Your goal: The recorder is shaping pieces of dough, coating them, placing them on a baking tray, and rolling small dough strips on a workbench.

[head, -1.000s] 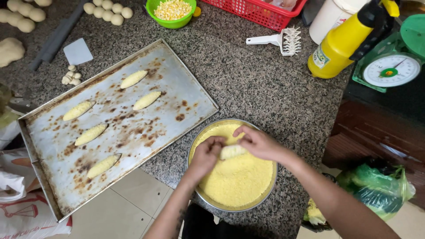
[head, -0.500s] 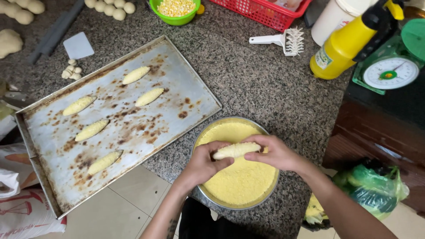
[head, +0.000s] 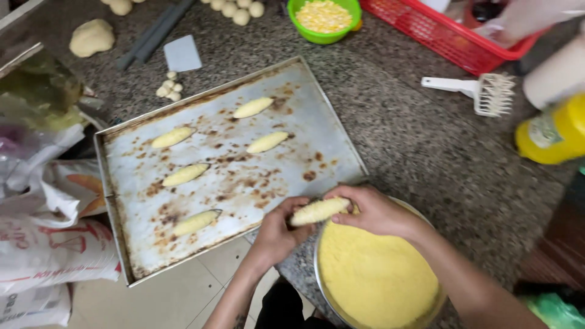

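My left hand (head: 278, 230) and my right hand (head: 370, 209) hold a crumb-coated dough stick (head: 319, 211) between them, one hand at each end. The stick hangs over the gap between the metal bowl of yellow crumbs (head: 372, 280) and the near right corner of the stained baking tray (head: 237, 183). Several coated dough sticks lie on the tray, the nearest one (head: 195, 222) at its front and others such as one at the back (head: 252, 108).
On the granite counter stand a green bowl of corn (head: 324, 18), a red basket (head: 451, 36), a white roller docker (head: 481, 91), a yellow bottle (head: 551, 137), dough balls (head: 234, 8), a white scraper (head: 183, 53) and a dough lump (head: 91, 38). Sacks (head: 42, 244) sit at the left.
Both hands lifted the coated dough stick out of the crumb bowl and carried it left toward the tray. The camera view has moved closer.
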